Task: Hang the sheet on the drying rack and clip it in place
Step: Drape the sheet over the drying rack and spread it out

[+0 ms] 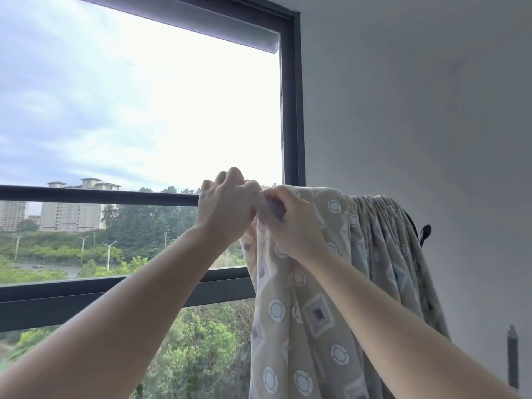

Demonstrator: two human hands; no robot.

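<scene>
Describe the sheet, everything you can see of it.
The sheet is soft beige fabric printed with white rings and diamonds. It hangs draped from the top, bunched into tight pleats on the right, and runs down out of frame. The left hand and right hand pinch its gathered upper left edge.

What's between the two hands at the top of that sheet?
In the head view, a bunched fold of the sheet, pinched by the left hand and the right hand. Anything inside the fold is hidden.

I see the sheet hanging right of the window, before the wall; left hand and right hand meet at its top-left edge.
</scene>
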